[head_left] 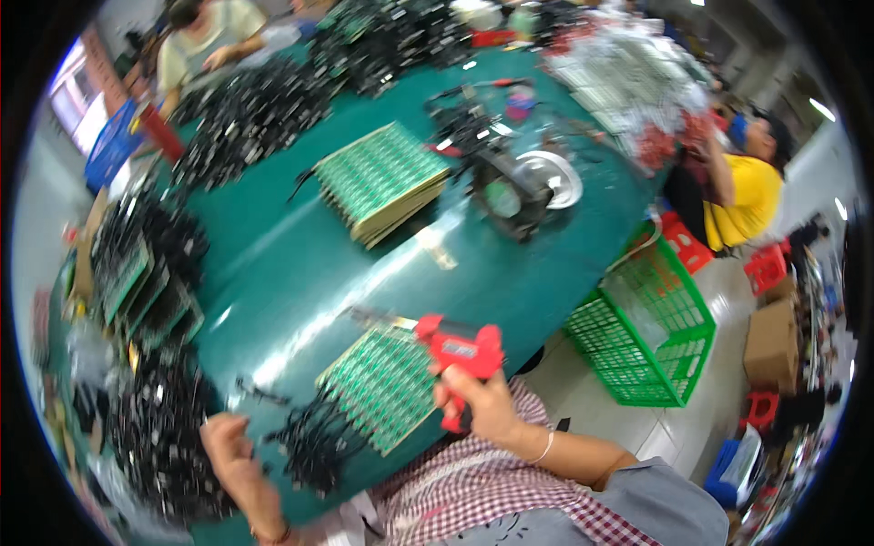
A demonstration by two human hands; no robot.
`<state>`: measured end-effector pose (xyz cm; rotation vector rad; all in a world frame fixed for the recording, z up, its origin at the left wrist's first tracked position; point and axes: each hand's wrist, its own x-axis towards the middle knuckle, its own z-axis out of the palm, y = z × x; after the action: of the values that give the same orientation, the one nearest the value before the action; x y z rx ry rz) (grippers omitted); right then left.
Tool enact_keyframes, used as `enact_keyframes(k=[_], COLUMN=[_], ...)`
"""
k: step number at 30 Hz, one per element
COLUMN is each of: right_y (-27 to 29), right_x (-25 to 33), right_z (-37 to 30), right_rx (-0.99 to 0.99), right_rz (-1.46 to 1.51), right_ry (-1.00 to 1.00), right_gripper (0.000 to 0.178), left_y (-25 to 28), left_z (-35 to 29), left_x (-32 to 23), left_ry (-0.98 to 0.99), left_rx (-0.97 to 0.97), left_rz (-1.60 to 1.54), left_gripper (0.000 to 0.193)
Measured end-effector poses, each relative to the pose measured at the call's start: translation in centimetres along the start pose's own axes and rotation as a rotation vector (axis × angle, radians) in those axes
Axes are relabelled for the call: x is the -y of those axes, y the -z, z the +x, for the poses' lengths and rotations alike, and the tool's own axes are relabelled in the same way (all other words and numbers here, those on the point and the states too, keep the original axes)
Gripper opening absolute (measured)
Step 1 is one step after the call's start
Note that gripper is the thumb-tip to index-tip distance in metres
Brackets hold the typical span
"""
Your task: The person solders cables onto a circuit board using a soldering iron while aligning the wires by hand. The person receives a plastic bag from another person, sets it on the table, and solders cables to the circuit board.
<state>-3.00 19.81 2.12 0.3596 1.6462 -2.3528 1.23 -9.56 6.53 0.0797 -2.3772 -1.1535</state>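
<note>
My right hand [481, 400] is wrapped round the handle of a red soldering gun [460, 344]. The gun's long metal tip points left, above the far edge of a green circuit board panel [382, 387] that lies in front of me. My left hand [232, 460] is raised at the table's near left, blurred, its fingers loosely bent and apart with nothing visible in them. Between that hand and the panel lies a bunch of black cables [314, 441]. A short black cable piece [262, 393] rests just beyond my left hand.
A stack of green circuit panels [382, 177] stands mid-table. Black cable heaps [164, 437] line the left side, with more panels [150, 296]. A metal dish [551, 177] sits beside a dark stand [505, 196]. A green basket [637, 337] is at right. Two people work across the table.
</note>
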Motion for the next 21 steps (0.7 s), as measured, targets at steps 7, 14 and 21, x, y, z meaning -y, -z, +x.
enact_keyframes(k=[7,14,21], right_y=[1.3,2.3,2.6], right_x=[0.7,1.1,1.1], right_z=[0.3,-1.1,-1.4], right_rx=[-0.011,0.010,-0.025], right_rz=[0.148,0.083,0.088], right_ry=[0.178,0.156,0.170], right_gripper=[0.022,0.028,0.029], left_y=[-9.4,-10.4,-10.6], left_z=[0.6,-0.8,-1.0], left_x=[-2.8,-1.7,-2.1], left_ry=[-0.032,0.239,0.301], left_rx=[0.445,0.404,0.342], left_rz=[-0.203,-0.409,-0.442], left_gripper=[0.023,0.034,0.025])
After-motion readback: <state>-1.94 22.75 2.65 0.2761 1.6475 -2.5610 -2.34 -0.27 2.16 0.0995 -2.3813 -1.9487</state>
